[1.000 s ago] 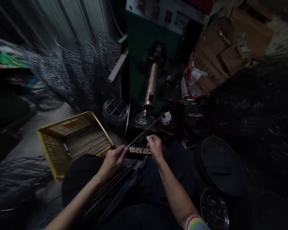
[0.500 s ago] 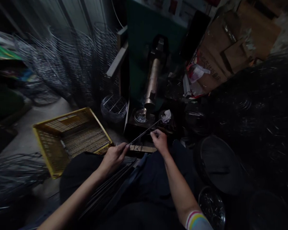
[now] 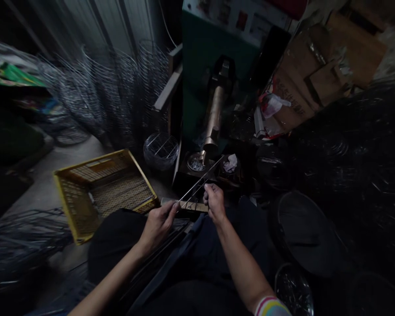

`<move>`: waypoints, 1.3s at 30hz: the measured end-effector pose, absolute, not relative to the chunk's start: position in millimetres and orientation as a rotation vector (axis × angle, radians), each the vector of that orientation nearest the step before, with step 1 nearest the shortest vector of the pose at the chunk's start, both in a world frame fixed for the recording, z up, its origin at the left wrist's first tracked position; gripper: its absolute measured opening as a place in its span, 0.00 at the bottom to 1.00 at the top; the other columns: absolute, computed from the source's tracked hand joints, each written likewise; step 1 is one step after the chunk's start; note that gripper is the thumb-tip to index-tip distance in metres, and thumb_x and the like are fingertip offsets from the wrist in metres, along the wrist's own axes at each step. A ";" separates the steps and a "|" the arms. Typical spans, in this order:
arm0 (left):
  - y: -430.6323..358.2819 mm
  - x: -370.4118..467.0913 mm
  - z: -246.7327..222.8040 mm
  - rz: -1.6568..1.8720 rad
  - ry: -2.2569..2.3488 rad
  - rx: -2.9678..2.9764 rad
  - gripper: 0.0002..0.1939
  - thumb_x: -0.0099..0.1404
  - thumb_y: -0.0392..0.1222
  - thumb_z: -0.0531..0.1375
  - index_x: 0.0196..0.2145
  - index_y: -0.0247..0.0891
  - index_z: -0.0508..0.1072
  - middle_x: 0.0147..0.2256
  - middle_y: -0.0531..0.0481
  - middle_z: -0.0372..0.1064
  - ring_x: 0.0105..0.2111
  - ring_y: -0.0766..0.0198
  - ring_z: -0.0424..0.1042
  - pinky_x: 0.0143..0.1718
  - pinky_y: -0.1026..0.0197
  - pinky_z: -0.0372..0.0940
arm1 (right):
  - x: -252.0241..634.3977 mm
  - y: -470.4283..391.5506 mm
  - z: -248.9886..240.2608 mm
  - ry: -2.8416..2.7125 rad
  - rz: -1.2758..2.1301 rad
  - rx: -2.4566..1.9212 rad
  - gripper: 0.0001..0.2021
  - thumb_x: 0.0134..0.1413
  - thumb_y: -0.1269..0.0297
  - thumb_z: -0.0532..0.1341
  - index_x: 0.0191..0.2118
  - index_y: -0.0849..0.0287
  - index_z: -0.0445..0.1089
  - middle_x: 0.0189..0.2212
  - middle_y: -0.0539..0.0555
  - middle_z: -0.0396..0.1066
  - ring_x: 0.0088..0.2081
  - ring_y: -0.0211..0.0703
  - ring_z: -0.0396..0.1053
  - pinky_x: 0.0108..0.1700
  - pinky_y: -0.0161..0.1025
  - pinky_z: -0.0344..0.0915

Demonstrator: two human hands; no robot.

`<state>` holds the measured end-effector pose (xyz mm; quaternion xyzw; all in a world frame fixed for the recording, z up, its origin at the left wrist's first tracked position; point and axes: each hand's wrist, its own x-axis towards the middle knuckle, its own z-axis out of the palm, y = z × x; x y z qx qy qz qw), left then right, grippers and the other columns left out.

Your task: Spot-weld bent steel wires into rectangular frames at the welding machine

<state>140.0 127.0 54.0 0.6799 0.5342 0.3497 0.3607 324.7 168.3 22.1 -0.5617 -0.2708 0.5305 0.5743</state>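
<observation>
My left hand (image 3: 160, 221) is closed around the near end of a thin metal rod (image 3: 200, 179), which slants up and away to the right. A second thin line of metal runs beside it toward the fingertips of my right hand (image 3: 214, 202). The fingers of that hand are curled in a pinch; whatever is between them is too small to make out. Just beyond the rod, a round dish (image 3: 196, 162) of small metal bits lies under a copper-coloured cylinder (image 3: 214, 112) on a green machine (image 3: 197, 57). A crumpled white wad (image 3: 230, 163) sits near the rod's far tip.
A yellow plastic crate (image 3: 66, 206) stands at the left. Stacked wire baskets (image 3: 108, 87) lean behind it, with a round wire piece (image 3: 161, 150) closer in. Cardboard boxes (image 3: 292, 96) are at the back right. A dark round container (image 3: 303, 228) and a bowl of metal pieces (image 3: 292, 289) are at my right.
My right hand has turned more upright and shifted slightly left, nearer the left hand. The second line of metal now shows below the rod. The whole view has shifted a little.
</observation>
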 end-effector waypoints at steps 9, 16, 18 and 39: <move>127.3 141.4 48.1 0.957 1.387 1.760 0.18 0.70 0.49 0.51 0.30 0.36 0.72 0.22 0.52 0.68 0.21 0.66 0.66 0.26 0.66 0.58 | 313.9 174.6 38.4 -0.623 1.248 -1.245 0.19 0.42 0.49 0.68 0.28 0.59 0.64 0.14 0.40 0.56 0.14 0.27 0.50 0.15 0.27 0.46; 128.3 145.0 45.5 0.986 1.376 1.774 0.17 0.70 0.48 0.50 0.29 0.36 0.70 0.20 0.53 0.63 0.20 0.68 0.63 0.25 0.67 0.56 | 313.9 177.9 43.4 -0.658 1.210 -1.229 0.19 0.43 0.49 0.68 0.28 0.59 0.65 0.15 0.40 0.55 0.15 0.28 0.49 0.16 0.27 0.44; 128.4 146.8 48.2 0.995 1.370 1.771 0.17 0.70 0.47 0.50 0.29 0.36 0.70 0.21 0.53 0.64 0.20 0.68 0.64 0.25 0.67 0.57 | 314.4 178.8 45.7 -0.669 1.199 -1.231 0.19 0.43 0.49 0.68 0.28 0.59 0.65 0.15 0.40 0.55 0.15 0.28 0.50 0.16 0.27 0.45; 133.9 154.0 57.0 1.098 1.351 1.756 0.17 0.71 0.47 0.49 0.26 0.38 0.66 0.19 0.55 0.60 0.18 0.69 0.61 0.23 0.67 0.54 | 315.8 190.5 59.6 -0.686 1.194 -1.129 0.19 0.43 0.52 0.69 0.27 0.57 0.61 0.15 0.39 0.53 0.14 0.27 0.47 0.16 0.27 0.43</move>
